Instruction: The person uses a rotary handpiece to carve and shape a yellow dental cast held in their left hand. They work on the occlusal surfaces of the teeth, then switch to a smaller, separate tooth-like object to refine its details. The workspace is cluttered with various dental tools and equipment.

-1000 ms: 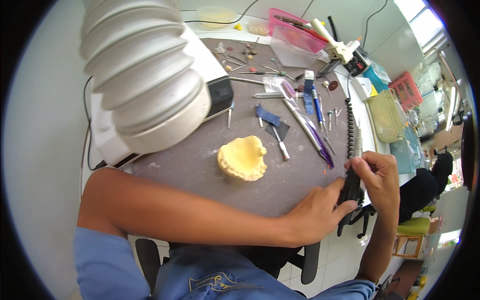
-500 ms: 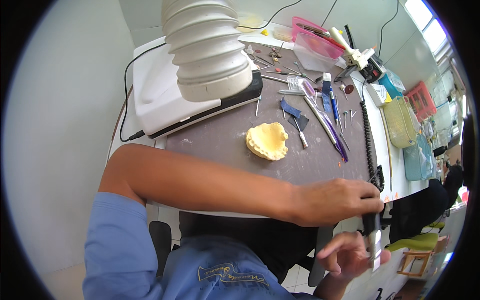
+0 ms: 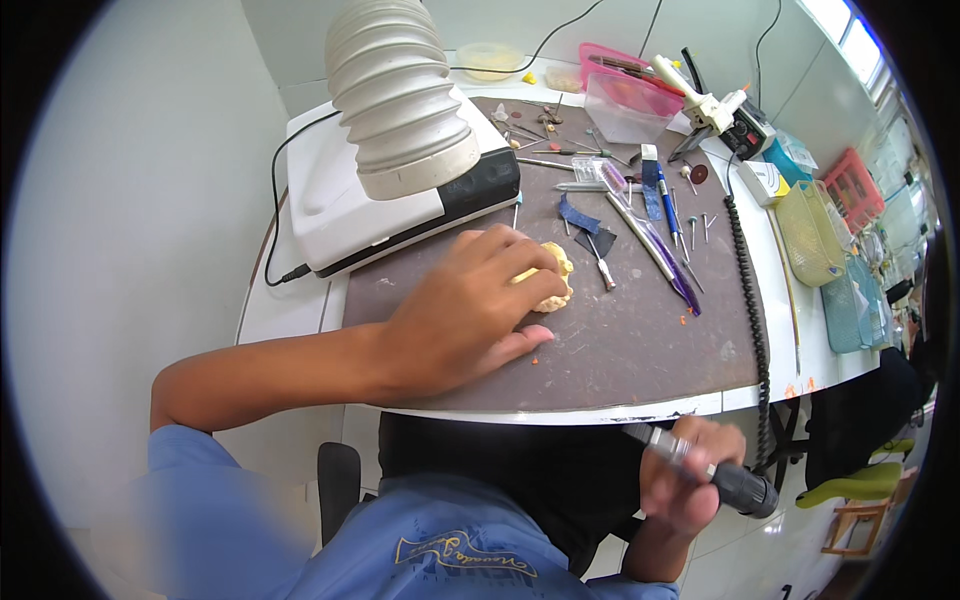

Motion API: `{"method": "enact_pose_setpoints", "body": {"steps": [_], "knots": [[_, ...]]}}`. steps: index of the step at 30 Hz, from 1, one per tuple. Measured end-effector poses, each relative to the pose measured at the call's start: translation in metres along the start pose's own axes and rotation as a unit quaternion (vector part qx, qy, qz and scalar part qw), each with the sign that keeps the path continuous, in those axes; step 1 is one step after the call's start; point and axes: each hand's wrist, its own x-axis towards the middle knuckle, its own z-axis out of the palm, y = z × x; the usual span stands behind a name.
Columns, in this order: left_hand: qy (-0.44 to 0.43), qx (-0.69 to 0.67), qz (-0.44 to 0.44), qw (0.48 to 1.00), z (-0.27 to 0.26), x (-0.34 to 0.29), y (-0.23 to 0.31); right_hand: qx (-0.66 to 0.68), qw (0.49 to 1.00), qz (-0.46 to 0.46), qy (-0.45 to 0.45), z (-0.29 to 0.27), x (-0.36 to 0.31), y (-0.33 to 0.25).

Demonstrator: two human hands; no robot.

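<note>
A pale yellow dental cast (image 3: 560,294) sits on the brown work mat, with its left part hidden under my left hand (image 3: 470,305). The fingers of that hand curl over the cast, while the thumb lies on the near side, close to the mat. Off the table's front edge, my right hand (image 3: 690,470) is closed around a rotary handpiece (image 3: 745,490). Its metal nose points left and its black rear end points right. A coiled black cord (image 3: 748,270) runs down the right side of the mat.
A white ribbed suction hose (image 3: 400,110) hangs over a white box unit (image 3: 350,190) at left. Brushes and knives, including a purple-handled toothbrush (image 3: 660,250), lie beyond the cast. A handpiece stand (image 3: 710,115), pink tray (image 3: 630,70) and yellow basket (image 3: 810,235) line the back and right.
My left hand has left the handpiece at the right and moved left onto the dental cast. My right hand now holds the handpiece alone, turned from upright to nearly level.
</note>
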Motion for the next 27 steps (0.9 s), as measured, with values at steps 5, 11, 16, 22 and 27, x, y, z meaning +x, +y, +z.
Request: {"method": "enact_pose_setpoints", "body": {"steps": [5,11,16,22,27], "knots": [[0.015,-0.006,0.003,1.0,0.007,-0.003,-0.008,-0.175,0.984,-0.007,0.03,-0.009,0.023,0.016],[0.06,-0.035,-0.004,0.998,0.009,-0.004,-0.009,-0.206,0.977,0.015,0.057,-0.01,0.032,0.022],[0.049,-0.077,-0.054,0.994,0.006,-0.004,-0.009,-0.235,0.968,0.035,0.084,0.0,0.04,0.021],[0.048,-0.095,-0.064,0.992,0.003,-0.002,-0.006,-0.42,0.904,0.065,0.038,0.008,0.063,0.023],[0.062,-0.115,-0.084,0.988,-0.003,0.0,-0.009,-0.404,0.913,0.058,0.014,0.014,0.077,0.04]]}}
